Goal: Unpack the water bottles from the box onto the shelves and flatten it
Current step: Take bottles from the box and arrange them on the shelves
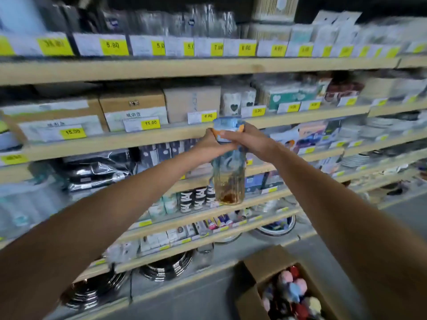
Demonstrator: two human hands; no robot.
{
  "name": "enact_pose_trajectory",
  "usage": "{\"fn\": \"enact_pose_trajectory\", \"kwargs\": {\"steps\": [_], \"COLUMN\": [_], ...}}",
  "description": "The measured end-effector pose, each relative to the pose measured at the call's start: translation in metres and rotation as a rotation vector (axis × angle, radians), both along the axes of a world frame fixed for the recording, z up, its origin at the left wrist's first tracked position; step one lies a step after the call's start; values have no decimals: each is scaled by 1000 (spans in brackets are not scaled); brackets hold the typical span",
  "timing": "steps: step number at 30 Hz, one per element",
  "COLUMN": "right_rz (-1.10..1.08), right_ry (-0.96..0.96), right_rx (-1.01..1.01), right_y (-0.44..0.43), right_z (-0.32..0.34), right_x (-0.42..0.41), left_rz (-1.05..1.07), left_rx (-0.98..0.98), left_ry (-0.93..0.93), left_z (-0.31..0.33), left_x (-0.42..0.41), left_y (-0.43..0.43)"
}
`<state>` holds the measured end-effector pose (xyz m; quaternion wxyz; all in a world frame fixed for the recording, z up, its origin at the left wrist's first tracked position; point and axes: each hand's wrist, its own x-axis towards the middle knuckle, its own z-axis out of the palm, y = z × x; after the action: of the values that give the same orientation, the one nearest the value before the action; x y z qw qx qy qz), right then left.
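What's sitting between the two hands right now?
The water bottle. In the head view, the left hand and right hand grip its upper part from opposite sides, just below the blue lid.

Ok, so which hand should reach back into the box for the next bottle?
Probably the right hand: the open box sits low on the right, under that arm. The left hand, also gripping the water bottle, would have to cross over.
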<state>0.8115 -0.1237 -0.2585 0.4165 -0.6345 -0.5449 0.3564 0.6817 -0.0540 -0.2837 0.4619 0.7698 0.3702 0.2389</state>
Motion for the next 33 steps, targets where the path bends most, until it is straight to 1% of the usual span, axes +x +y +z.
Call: {"fn": "enact_pose_trajectory", "kwargs": {"steps": [2,4,5,10,13,15,17,20,22,24,26,29,33], "right_rz": [37,50,41,99,147,206,290,360,379,372,346,304,233], "right_ry": [-90,-122,-117,4,4,7,52,140,188,196,199,219,270], "right_rx": [75,150,164,265,287,320,337,370,401,412,419,475,575], "right_y": [3,1,3,9,12,12,13,16,21,24,27,33,51], "right_z": [35,66,73,119,147,167,183,208,223,236,247,260,280], "right_x": [-7,-16,-19,-47,-68,-85,-101,-127,-142,-157,-171,-195,-225], "left_rz": [-38,-3,-1,56,103,216,240,55,-11,-31,-53,-36,3], "left_rx": [69,144,133,179,311,372,289,101,53,16,0,-3,47], "left_ry": [10,37,28,-195,-180,-203,-322,-504,-578,-635,-635,-586,-523], "left_z": [28,56,63,114,140,158,175,196,210,221,229,237,244], "left_x": [-13,-33,-39,-81,-104,-121,-134,-155,-168,-182,-195,-215,-248], "left_y": [3,0,1,-5,-4,-4,-5,-9,-16,-19,-18,-14,0]}}
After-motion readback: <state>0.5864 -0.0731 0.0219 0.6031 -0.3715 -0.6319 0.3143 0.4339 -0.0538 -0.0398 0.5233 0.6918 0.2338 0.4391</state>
